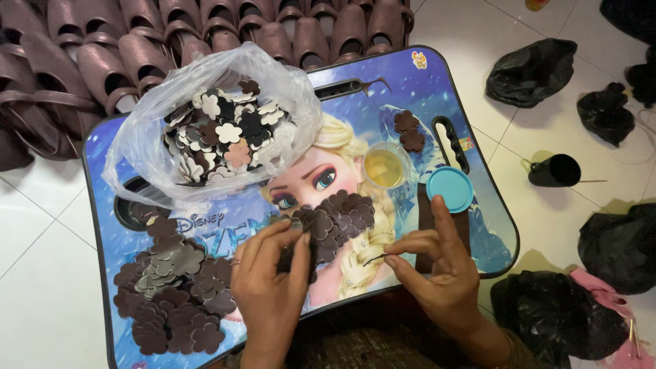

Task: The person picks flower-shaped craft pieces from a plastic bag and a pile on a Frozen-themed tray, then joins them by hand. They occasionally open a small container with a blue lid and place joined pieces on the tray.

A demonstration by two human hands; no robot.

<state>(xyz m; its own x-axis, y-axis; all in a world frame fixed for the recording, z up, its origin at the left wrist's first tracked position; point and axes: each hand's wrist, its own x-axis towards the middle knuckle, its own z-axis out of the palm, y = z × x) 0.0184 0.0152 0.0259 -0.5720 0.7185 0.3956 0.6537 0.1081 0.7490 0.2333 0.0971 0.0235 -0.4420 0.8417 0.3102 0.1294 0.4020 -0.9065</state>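
There, low in the middle of the frame, the left hand pinched a dark brown flower cutout between closed fingertips, at the edge of a small cluster of cutouts on the desk. The right hand, to its right, gripped a thin dark needle between thumb and forefinger, other fingers raised. Beyond it stood a blue lid and a cup of yellowish liquid. A larger heap of cutouts lay lower left; a clear bag of cutouts sat upper left.
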